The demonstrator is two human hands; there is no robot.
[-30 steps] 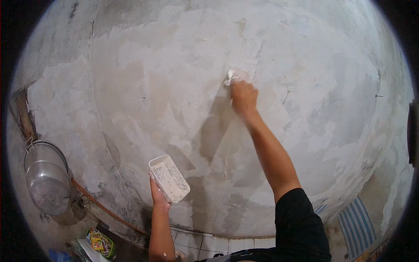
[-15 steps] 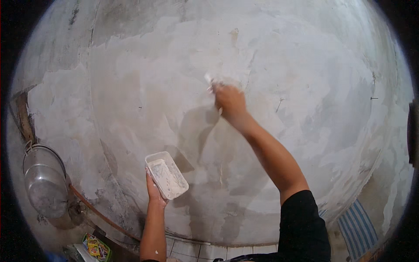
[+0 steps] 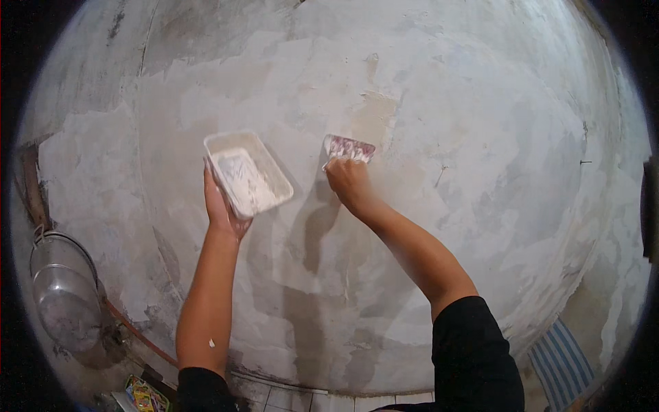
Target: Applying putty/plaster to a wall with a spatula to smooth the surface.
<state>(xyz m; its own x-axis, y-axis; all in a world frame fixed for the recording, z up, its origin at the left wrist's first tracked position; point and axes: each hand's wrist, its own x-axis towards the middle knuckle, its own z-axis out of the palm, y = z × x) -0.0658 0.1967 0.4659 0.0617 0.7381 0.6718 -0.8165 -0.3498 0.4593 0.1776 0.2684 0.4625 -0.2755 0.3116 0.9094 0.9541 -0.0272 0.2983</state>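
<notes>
My left hand (image 3: 221,206) holds a white rectangular plastic container (image 3: 270,162) from underneath, with pale, creamy filler spread over its bottom. My right hand (image 3: 347,180), fingers closed, grips a small flat scraper (image 3: 353,147), its reddish-purple face smeared with white paste, at the wall just right of the container. The handle is hidden in my fingers. Before me is a plastered wall (image 3: 432,103) with patchy white and grey coats; a damp-looking beige patch shows just above the scraper.
A metal pot (image 3: 65,295) with a lid hangs at the lower left near a brown pipe (image 3: 144,333). Colourful packets (image 3: 144,395) lie below it. A blue-striped cloth (image 3: 559,364) is at the lower right. White tiles (image 3: 288,399) run along the bottom edge. Thin nails (image 3: 585,162) stick out at right.
My left hand and the container have risen toward the middle of the view. My right hand has moved down and slightly left, and the scraper's reddish face has come into sight.
</notes>
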